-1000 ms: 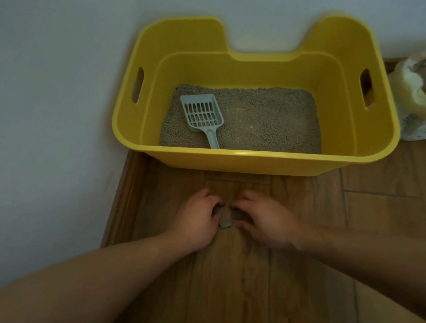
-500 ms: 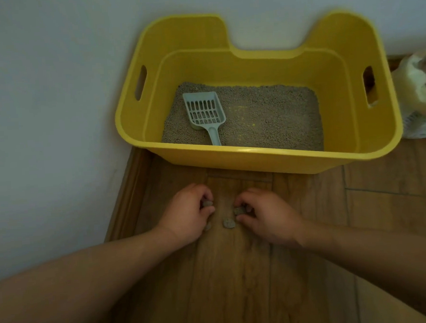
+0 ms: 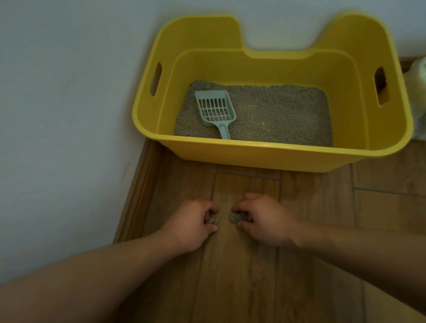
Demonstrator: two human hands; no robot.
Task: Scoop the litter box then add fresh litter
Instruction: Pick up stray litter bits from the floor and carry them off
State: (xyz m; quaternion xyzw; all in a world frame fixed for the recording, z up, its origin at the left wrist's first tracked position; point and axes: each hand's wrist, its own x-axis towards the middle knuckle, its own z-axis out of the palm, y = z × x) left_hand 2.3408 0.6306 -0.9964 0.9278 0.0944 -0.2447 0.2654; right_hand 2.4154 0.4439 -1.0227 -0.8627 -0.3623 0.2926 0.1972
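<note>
A yellow litter box [image 3: 269, 155] with side handle slots stands on the wooden floor against the wall. Grey litter [image 3: 279, 117] covers its bottom, and a pale green slotted scoop [image 3: 215, 110] lies on the litter at the left, handle toward me. In front of the box, low over the floor, my left hand [image 3: 193, 225] is curled around a grey litter clump [image 3: 212, 220]. My right hand [image 3: 263, 220] is curled around another grey clump [image 3: 235, 218]. The two hands sit close together, fingertips facing each other.
A white wall [image 3: 54, 108] and wooden skirting [image 3: 136, 188] run along the left. A white and cream bag [image 3: 425, 103] stands just right of the box at the frame edge. Wooden floorboards [image 3: 239, 284] stretch toward me.
The loose clump that lay on the floor between my hands is gone from there. Each hand now has a clump in its fingers, and the hands have drawn slightly apart.
</note>
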